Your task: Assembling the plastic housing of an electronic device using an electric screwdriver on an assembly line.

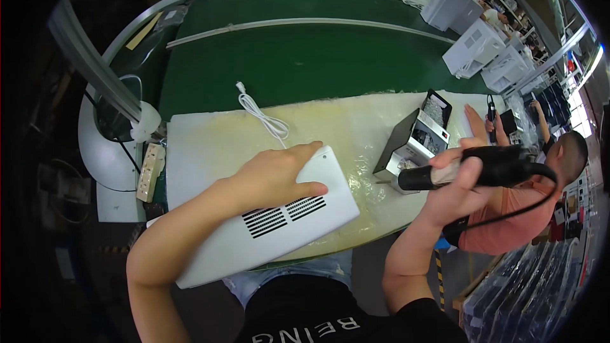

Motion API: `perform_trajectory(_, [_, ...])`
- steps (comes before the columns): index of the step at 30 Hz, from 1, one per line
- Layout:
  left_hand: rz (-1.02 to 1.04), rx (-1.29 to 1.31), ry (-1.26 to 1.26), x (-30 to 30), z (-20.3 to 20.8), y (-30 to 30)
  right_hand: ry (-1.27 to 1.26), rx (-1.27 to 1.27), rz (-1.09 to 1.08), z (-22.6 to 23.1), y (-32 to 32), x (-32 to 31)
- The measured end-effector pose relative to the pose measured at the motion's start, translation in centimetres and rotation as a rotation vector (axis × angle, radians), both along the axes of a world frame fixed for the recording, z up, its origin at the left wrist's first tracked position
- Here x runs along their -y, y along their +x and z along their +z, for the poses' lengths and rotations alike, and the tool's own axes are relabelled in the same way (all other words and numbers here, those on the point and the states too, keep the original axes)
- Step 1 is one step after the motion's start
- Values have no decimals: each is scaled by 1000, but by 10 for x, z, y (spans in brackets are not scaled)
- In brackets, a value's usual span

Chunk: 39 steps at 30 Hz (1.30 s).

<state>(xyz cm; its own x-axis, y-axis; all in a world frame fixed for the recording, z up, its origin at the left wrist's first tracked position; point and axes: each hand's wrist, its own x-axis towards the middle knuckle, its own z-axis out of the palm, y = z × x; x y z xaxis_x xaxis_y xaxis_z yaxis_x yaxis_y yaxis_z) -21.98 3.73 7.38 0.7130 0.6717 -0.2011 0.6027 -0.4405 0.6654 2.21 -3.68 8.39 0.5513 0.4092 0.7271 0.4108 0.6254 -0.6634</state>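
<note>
Near the front edge of the worktop (210, 140), the left hand (276, 174) lies palm down on a white appliance housing (273, 225), fingers spread flat across its upper face, pressing rather than gripping, with the forearm reaching in from the lower left. That housing is a smooth, rounded white shell tilted over the near edge, with two blocks of dark vent slots just below the fingers. To the right, the right hand (454, 184) is raised above the worktop's edge, elbow bent, fingers curled tight around a black electric screwdriver (473, 168) held roughly level, its tip pointing left and a black cable trailing from its right end. Farther back, a white power cord (260, 111) lies on the padded surface.
</note>
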Motion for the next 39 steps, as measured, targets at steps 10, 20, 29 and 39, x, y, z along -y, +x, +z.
perform_trajectory(10, [-16,25,13,-1,-4,-6,37,58,465,66,-69,-21])
perform_trajectory(20, [-32,33,46,-5,-17,-9,112,130,320,60,-93,-39])
perform_trajectory(29, [-44,7,-34,-9,-9,-7,100,140,350,63,-93,-38])
perform_trajectory(39, [-32,-40,-42,-14,-10,-7,76,110,500,42,-101,-63])
